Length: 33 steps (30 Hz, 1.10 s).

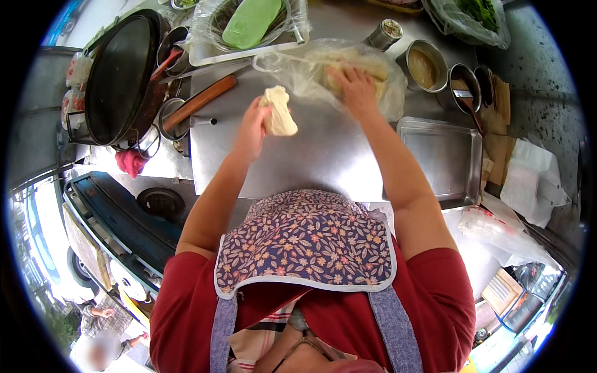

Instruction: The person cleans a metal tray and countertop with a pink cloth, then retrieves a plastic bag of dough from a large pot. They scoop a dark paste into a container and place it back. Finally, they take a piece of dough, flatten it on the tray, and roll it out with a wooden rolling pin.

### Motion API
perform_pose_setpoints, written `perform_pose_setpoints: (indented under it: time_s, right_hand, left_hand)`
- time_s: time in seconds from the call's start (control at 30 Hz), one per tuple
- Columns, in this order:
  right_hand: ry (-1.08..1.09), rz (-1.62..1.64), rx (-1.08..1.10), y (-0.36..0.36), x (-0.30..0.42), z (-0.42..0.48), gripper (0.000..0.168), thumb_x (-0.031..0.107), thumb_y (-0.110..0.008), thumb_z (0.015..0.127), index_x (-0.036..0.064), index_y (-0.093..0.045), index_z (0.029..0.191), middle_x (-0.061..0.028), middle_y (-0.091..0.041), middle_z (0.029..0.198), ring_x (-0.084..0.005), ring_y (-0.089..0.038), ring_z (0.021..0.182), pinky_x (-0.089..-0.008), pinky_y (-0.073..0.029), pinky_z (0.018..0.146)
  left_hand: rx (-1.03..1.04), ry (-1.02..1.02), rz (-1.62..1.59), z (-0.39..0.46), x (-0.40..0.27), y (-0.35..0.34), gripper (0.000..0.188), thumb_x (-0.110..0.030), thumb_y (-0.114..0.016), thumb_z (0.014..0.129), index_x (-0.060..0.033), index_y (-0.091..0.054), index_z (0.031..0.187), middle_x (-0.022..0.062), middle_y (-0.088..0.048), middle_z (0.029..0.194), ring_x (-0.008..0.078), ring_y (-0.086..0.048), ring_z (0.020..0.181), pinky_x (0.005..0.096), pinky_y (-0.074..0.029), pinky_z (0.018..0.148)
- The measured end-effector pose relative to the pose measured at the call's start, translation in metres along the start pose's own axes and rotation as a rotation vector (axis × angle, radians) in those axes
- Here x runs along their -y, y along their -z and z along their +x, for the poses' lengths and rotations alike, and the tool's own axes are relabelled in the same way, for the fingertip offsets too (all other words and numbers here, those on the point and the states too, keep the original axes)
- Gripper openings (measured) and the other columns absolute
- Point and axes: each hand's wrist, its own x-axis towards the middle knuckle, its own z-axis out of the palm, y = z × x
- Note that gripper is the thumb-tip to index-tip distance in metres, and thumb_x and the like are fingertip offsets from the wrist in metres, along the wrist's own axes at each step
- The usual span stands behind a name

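My left hand (254,126) grips a pale, elongated piece of dough (280,112), lifted over the steel work surface (322,154). Up and to the right, my right hand (357,91) lies on a clear plastic bag (298,70) with more pale dough (380,71) in or under it. The fingers of my right hand are spread over that dough; whether they grip any of it cannot be told. A wooden-handled tool (200,102) rests across a metal pot to the left of my left hand.
A large dark pan (121,79) stands at the left. Behind are a white tray (247,53) with a green scoop-like piece (252,23) and a metal can (385,35). Rightward stand a pot of brownish liquid (422,67), a pot with a brush (464,93) and a rectangular steel tray (438,200).
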Motion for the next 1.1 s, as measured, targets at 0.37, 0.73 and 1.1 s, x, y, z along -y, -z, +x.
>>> perform_pose_setpoints:
  time_s: [0.37,0.73,1.1]
  right_hand:
    - [-0.109,0.012,-0.111,0.011,-0.088,0.111,0.047,0.012,-0.065,0.09,0.028,-0.065,0.135,-0.0031,-0.062,0.141,-0.0328,-0.056,0.126,-0.0491,-0.043,0.109]
    - [-0.315,0.287,-0.164,0.08,0.041,-0.109,0.042,0.004,-0.069,0.087,0.009,-0.065,0.128,-0.0136,-0.065,0.13,-0.0378,-0.058,0.117,-0.0444,-0.048,0.101]
    - [-0.322,0.282,0.113,0.029,0.072,-0.158,0.067,0.023,-0.072,0.089,0.014,-0.048,0.15,-0.0146,-0.034,0.164,-0.0339,-0.036,0.149,-0.0472,-0.037,0.116]
  left_hand:
    - [0.035,-0.753,1.145,0.005,-0.002,-0.057,0.051,-0.019,-0.075,0.089,-0.013,-0.059,0.136,0.0127,-0.066,0.129,0.0363,-0.066,0.108,0.0435,-0.053,0.096]
    - [0.147,-0.652,1.196,0.069,0.049,-0.062,0.044,-0.019,-0.059,0.101,-0.0078,-0.056,0.143,0.0165,-0.062,0.139,0.033,-0.06,0.126,0.0493,-0.045,0.11]
    - [0.164,-0.634,1.721,0.096,0.075,-0.069,0.079,-0.055,-0.065,0.092,-0.0148,-0.044,0.156,0.0191,-0.027,0.167,0.0374,-0.025,0.154,0.0532,-0.024,0.124]
